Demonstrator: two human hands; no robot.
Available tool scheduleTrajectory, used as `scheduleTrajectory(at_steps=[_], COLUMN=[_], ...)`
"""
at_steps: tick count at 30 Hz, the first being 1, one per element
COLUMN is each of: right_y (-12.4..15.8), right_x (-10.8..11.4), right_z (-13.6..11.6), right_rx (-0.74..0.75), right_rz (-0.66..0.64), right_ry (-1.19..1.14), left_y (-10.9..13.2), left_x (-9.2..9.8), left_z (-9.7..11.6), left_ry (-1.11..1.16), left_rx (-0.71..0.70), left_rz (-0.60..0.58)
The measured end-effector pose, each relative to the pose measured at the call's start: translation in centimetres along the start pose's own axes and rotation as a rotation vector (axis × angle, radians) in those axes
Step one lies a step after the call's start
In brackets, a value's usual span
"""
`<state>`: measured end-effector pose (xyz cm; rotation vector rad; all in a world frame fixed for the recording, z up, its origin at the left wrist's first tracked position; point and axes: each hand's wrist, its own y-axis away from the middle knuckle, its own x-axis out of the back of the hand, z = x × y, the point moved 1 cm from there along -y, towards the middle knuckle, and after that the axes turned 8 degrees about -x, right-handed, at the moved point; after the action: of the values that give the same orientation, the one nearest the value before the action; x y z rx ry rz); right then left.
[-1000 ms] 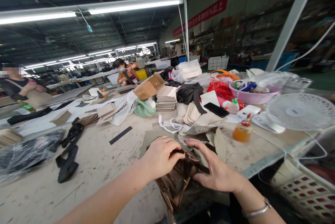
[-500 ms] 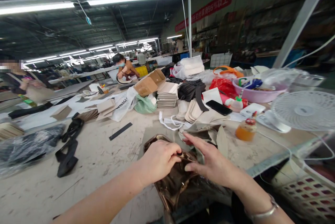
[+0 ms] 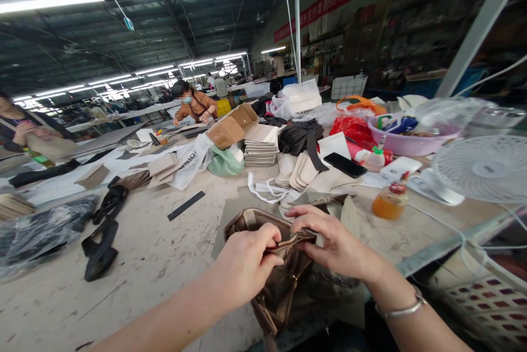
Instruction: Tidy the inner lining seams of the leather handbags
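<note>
A shiny bronze-brown bag [image 3: 284, 291] lies at the table's near edge, its mouth facing up and its lower part hanging toward me. My left hand [image 3: 251, 261] pinches the bag's rim between thumb and fingers. On the same rim, a little to the right, my right hand [image 3: 329, 239] has its thumb below and its fingers above, closed on the edge. A folded strip of the rim runs between both hands. The inside of the bag is partly hidden by my hands. Under and behind it lie grey-green sheets [image 3: 230, 212].
Behind the bag are a black phone [image 3: 345, 165], a stack of beige boards [image 3: 261, 146] and a jar of orange liquid [image 3: 389, 202]. A white fan [image 3: 488, 169] stands right, above a basket [image 3: 486, 302]. Black straps [image 3: 101, 247] lie left. A co-worker [image 3: 195, 105] sits farther back.
My right hand has closed from spread fingers onto the bag's rim. My left hand still pinches the rim, which is now drawn up and folded between both hands.
</note>
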<state>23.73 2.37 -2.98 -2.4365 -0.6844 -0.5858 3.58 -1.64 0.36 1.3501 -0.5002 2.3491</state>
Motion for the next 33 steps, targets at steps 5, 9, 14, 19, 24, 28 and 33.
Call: scheduleTrajectory(at_steps=[5, 9, 14, 19, 24, 28, 33], right_y=[0.27, 0.43, 0.40, 0.41, 0.41, 0.36, 0.35], right_x=[0.20, 0.06, -0.15, -0.30, -0.37, -0.45, -0.56], right_z=[0.14, 0.40, 0.59, 0.67, 0.85, 0.81, 0.39], right_rx=[0.011, 0.032, 0.053, 0.047, 0.066, 0.059, 0.049], right_rz=[-0.015, -0.003, 0.018, 0.055, 0.060, 0.053, 0.035], right_ry=[0.016, 0.044, 0.087, 0.052, 0.095, 0.106, 0.098], left_y=[0.29, 0.48, 0.47, 0.63, 0.64, 0.58, 0.64], left_x=[-0.45, -0.48, -0.48, -0.68, -0.90, -1.00, -0.91], left_z=[-0.08, -0.39, -0.61, -0.54, -0.74, -0.87, -0.70], left_ry=[-0.086, -0.078, -0.092, -0.153, -0.170, -0.156, -0.131], left_rx=[-0.101, -0.194, -0.224, -0.213, -0.203, -0.166, -0.118], left_rz=[0.029, 0.050, 0.088, 0.146, 0.148, 0.135, 0.132])
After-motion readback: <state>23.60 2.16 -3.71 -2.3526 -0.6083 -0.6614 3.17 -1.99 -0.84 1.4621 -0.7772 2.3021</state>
